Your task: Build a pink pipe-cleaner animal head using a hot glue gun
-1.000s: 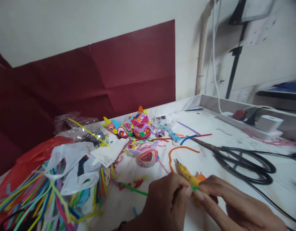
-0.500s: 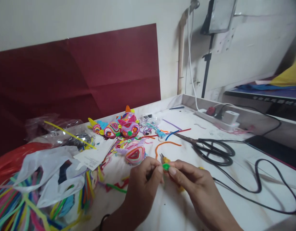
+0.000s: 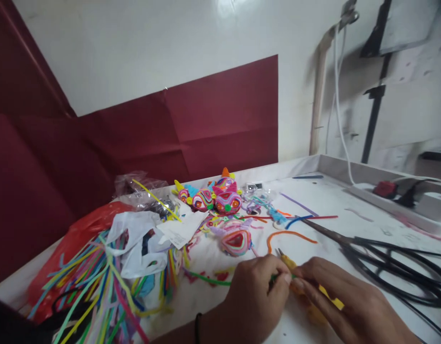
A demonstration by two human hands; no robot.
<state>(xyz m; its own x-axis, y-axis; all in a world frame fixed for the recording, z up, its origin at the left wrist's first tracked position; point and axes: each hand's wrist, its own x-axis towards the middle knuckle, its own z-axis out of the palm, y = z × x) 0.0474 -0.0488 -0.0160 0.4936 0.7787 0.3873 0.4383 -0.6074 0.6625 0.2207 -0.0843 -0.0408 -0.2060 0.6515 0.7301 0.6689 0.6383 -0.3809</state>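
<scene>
Fingertips of my left hand (image 3: 258, 296) and my right hand (image 3: 344, 298) meet near the table's front, pinching a small green piece (image 3: 293, 276) that is mostly hidden. Yellow-handled pliers (image 3: 287, 261) lie just behind and under my right hand, tips pointing away. Beyond the hands, an orange fuzzy stem (image 3: 292, 233) curves on the table. To its left sits a pink coiled piece with a red centre (image 3: 236, 241). Colourful animal-like figures (image 3: 227, 200) stand farther back.
Large black-handled scissors (image 3: 363, 248) lie at the right, near a power strip (image 3: 371, 193). At the left are many coloured stems (image 3: 109, 291), a white plastic bag (image 3: 134, 229) and a red bag (image 3: 80, 229). A raised rim (image 3: 385, 179) borders the table.
The view has swung left, so the objects appear farther right. Both hands still hold the green piece, which is now more covered by the fingers; my right hand lies flatter.
</scene>
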